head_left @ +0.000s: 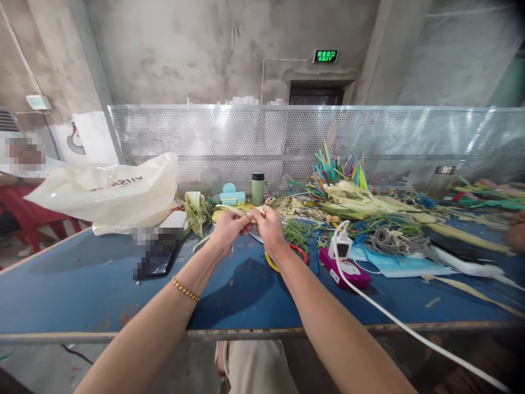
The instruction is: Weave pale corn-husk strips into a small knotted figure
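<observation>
Pale strip [257, 210], one: pinched in the fingertips of left hand [229, 227] and right hand [269, 225].
Above, beyond hands: green sign [325, 56], "安全出口 EXIT"; left of hands: whitish bag [135, 200], lettering unclear.

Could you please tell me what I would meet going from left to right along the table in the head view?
Large whitish plastic bag, crumpled green leaves, left hand, right hand, purple power socket, bottle with a metallic cap.

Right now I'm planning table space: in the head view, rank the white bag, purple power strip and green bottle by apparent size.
1. White bag
2. Purple power strip
3. Green bottle, standing farther back
</observation>
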Motion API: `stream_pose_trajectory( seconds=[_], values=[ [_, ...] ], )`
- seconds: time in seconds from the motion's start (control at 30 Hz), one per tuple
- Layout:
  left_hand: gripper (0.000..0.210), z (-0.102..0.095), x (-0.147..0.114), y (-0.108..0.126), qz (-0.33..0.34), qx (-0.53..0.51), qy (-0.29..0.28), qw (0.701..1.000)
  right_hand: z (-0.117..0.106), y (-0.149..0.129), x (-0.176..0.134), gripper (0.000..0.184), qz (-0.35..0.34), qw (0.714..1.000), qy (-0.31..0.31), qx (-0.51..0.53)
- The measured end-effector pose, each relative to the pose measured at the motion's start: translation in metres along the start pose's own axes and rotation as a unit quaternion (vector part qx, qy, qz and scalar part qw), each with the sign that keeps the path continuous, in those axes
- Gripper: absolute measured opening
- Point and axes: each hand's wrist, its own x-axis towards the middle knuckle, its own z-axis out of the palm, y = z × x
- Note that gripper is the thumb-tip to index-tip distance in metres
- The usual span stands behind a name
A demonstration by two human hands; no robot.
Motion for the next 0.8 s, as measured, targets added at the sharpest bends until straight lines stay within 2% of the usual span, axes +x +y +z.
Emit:
stream_pose_trajectory(
  seconds=[0.13,0.43,0.6,0.7,0.8],
  values=[
    [0.013,0.0,0.001,-0.002,0.008,0.011,0.006,1.0,0.001,0.004,0.001,0.027,-0.022,0.999,0.042,0.0],
    [0.013,0.0,0.002,-0.005,0.016,-0.009,0.008,1.0,0.002,0.003,0.001,0.03,0.005,0.999,0.037,0.032],
    [0.01,-0.008,0.001,0.004,-0.06,-0.113,-0.049,0.991,-0.003,0.003,0.001,0.033,0.023,0.998,0.003,0.056],
    [0.011,-0.013,0.001,0.009,-0.097,-0.179,-0.078,0.976,-0.004,0.004,0.002,0.036,0.028,0.998,0.009,0.062],
    [0.014,-0.015,0.001,0.011,-0.112,-0.199,-0.095,0.969,-0.003,0.005,0.003,0.037,0.036,0.996,0.02,0.073]
  ],
)
